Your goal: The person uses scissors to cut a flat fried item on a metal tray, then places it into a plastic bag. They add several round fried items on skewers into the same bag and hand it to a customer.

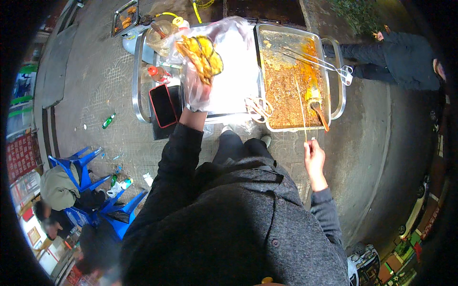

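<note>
My left hand (201, 93) is inside a clear plastic bag (193, 80) and supports cooked, sauce-coated food (202, 57). The food has yellow slices with dark edges and browner pieces beside them. In my right hand (315, 157) are one or two thin wooden skewers (301, 103), pinched by their near ends. They reach over a metal tray (269, 126) coated with oily, brown-orange seasoning. A wooden-handled brush (317, 110) rests in that tray, its bristles in sauce. Metal scissor-style tongs (322, 63) lie across its right side. Pale-handled scissors (260, 109) sit by the tray's left edge.
A red-edged phone (164, 106), a red-capped bottle (159, 74) and a plastic-lined bowl (162, 35) stand left. Glare washes out the middle surface (232, 71). A curved metal handle (137, 75) bounds the cart. Blue stools (80, 168) and seated people are lower left; another person (397, 60) stands right.
</note>
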Motion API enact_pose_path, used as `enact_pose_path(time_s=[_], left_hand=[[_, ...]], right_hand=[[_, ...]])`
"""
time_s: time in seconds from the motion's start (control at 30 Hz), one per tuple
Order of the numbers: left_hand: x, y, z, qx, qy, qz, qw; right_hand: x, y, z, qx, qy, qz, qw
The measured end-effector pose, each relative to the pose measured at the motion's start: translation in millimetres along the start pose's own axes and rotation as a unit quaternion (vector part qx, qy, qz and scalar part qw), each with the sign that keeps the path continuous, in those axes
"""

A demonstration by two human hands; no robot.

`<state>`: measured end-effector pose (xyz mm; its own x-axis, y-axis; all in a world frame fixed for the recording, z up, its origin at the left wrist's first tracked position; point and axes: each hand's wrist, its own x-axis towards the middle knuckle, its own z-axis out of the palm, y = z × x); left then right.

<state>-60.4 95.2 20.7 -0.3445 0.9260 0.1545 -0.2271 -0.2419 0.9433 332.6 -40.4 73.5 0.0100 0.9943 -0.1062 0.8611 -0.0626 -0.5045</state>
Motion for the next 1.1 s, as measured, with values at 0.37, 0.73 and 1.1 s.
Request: enact_pose_path(time_s=[0.37, 0.73, 1.1], left_hand=[[-74.8, 47.7, 58.9, -0.486, -0.106, -0.233, 0.836], [-98.6, 44.4, 67.9, -0.455, -0.108, -0.318, 0.824], [-90.7, 31.2, 43.6, -0.385, -0.093, -0.376, 0.838]], right_hand=[[56.6, -35.3, 51.0, 0.192, -0.074, -0.119, 0.971], [85.1, -98.8, 49.3, 0.360, -0.240, -0.140, 0.891], [73.4, -73.2, 2.2, 0.573, -0.132, 0.111, 0.801]])
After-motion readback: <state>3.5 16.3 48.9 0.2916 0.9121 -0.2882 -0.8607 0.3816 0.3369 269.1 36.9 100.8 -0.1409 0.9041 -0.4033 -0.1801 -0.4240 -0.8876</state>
